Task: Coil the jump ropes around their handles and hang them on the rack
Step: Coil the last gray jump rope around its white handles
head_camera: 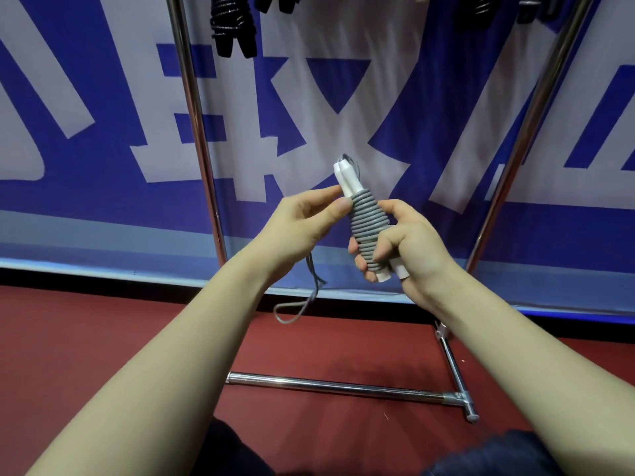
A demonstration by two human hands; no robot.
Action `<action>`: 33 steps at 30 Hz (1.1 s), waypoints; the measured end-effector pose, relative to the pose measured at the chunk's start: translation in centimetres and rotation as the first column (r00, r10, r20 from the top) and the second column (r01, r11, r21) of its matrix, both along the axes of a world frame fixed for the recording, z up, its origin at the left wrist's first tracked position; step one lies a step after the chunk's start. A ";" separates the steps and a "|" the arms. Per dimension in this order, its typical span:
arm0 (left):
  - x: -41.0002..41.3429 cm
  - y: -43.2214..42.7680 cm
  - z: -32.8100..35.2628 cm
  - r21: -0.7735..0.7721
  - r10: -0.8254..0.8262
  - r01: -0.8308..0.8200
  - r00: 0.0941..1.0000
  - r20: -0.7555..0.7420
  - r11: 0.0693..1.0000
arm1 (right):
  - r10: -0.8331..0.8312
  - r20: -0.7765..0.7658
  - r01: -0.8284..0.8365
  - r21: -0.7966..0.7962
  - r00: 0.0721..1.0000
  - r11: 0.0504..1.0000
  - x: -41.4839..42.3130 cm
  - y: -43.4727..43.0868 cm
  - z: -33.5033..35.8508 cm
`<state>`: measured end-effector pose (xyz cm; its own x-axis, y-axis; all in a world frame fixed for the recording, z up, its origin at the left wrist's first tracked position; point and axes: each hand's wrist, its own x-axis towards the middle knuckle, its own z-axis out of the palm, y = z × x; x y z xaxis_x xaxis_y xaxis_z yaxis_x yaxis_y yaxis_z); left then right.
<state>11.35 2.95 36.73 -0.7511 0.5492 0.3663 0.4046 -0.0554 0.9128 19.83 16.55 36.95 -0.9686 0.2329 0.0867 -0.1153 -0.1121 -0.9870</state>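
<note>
A blue-and-white banner [103, 187] backs the chrome rack [192, 97]; before it, the right hand [409, 249] grips the grey jump rope [369, 225] coiled round white handles [345, 176]; the left hand [302, 221] pinches the coil's top, loose loop [292, 309] dangling below.

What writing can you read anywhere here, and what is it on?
"教" (likely; its top is cut off): large white character on the blue banner.
Other banner characters: cropped by the frame, unreadable.
Handles, rope, rack: no text visible.

Blue-white banner [86, 207]; red floor [62, 338]
</note>
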 end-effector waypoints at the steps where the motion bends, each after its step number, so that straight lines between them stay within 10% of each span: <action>1: 0.2 0.0 0.2 -0.044 -0.028 0.027 0.999 -0.025 0.999 | 0.036 -0.004 -0.036 -0.031 0.999 0.999 0.1 0.2 0.0; 11: 0.7 -0.2 0.6 -0.113 0.087 -0.104 0.986 -0.145 0.988 | 0.237 0.094 -0.220 -0.159 0.967 0.962 0.8 0.3 0.5; 16: 0.8 0.0 0.3 -0.095 0.174 -0.184 0.979 -0.107 0.978 | 0.089 0.116 -0.117 0.257 0.989 0.959 -0.1 0.1 -0.3; 19: 0.8 0.3 0.5 -0.051 0.266 -0.275 0.955 -0.133 0.960 | -0.113 -0.076 0.134 0.679 0.991 0.721 -0.3 -0.5 -0.9; 25: 1.4 1.3 0.1 -0.010 0.378 -0.380 0.923 -0.069 0.925 | -0.285 -0.324 0.391 0.893 0.902 0.223 -0.9 -1.8 -1.5; 29: 1.6 1.3 0.2 0.017 0.364 -0.364 0.927 -0.088 0.931 | -0.288 -0.310 0.356 0.926 0.906 0.123 -1.1 -2.0 -1.6; 33: 1.7 0.5 0.3 -0.043 0.272 -0.276 0.958 -0.089 0.960 | -0.309 -0.244 0.332 0.901 0.919 0.279 -0.8 -1.4 -1.2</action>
